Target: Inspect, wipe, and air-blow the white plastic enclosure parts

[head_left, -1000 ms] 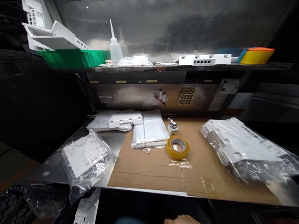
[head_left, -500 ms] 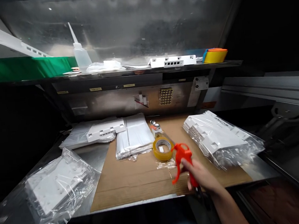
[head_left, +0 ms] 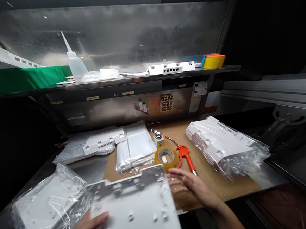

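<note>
Head view: the left hand (head_left: pixel 85 227) is clamped on the left side of a white panel (head_left: pixel 135 207), held at the near edge of the desk (head_left: pixel 94 173). The right hand (head_left: pixel 194 187), fingers apart, is beside the panel's right edge; contact cannot be told. Beyond lies a red air gun (head_left: pixel 183 151).

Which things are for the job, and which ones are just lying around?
Probably for the job:
white panel, held in the left hand
red air gun, lying near the right hand

Seemingly just lying around:
squeeze bottle, on the shelf
green bin, also there
</note>
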Motion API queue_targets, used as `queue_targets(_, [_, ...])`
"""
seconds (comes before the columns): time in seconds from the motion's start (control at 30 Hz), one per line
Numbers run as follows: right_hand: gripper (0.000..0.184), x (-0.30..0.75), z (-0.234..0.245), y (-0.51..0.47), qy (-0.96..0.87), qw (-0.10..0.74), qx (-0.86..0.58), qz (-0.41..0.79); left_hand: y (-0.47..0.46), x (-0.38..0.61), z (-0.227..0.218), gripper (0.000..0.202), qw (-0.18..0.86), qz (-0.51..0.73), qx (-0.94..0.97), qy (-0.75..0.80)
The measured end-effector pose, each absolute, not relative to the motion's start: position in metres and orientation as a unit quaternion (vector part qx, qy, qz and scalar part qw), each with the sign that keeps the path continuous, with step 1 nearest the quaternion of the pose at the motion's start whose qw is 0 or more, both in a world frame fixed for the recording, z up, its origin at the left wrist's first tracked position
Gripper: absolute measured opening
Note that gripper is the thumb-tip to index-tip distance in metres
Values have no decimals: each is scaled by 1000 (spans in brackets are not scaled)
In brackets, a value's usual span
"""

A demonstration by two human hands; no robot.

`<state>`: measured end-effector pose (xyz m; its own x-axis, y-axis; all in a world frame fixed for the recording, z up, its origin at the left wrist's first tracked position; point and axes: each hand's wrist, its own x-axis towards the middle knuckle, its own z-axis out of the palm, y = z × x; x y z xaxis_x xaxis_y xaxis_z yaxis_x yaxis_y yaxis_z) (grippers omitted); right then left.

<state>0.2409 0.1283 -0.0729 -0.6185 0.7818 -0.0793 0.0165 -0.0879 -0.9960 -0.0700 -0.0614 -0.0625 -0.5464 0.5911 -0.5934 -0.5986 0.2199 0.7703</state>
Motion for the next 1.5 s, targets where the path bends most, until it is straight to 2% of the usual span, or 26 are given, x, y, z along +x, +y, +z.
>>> queue_targets(0.07, [83,238,-80,105,-478,286,-266,787,-23,-62,-52,68,538,559,173,607])
queue_targets(0.13, [80,240,-88,95,-372,318,-295,821,18,-55,-44,54,564,452,358,591])
queue_targets(0.2, [75,248,-95,96,-301,358,-339,816,55,-53,-42,56,519,389,470,599])
queue_targets(0.27, [74,260,-99,103,-249,404,-368,800,84,-56,-47,59,443,393,511,623])
queue_targets(0.43, [74,286,-97,120,-185,523,-417,720,120,-73,-77,31,211,402,580,676])
queue_targets(0.63, [77,296,-94,125,-177,572,-435,673,130,-87,-93,22,131,361,609,694])
queue_targets(0.77, [77,297,-93,124,-166,578,-434,670,139,-100,-86,25,148,367,582,710])
queue_targets(0.93, [77,289,-96,121,-182,576,-458,653,153,-120,-76,44,281,386,538,695])
queue_targets(1.1, [78,248,-100,109,-290,564,-493,596,163,-133,-75,26,387,407,522,642])
queue_targets(1.3, [68,187,-90,100,-534,494,-461,508,165,-124,-87,21,353,437,531,635])
queue_targets(1.5, [66,174,-90,95,-571,513,-462,444,164,-124,-93,19,320,426,555,639])
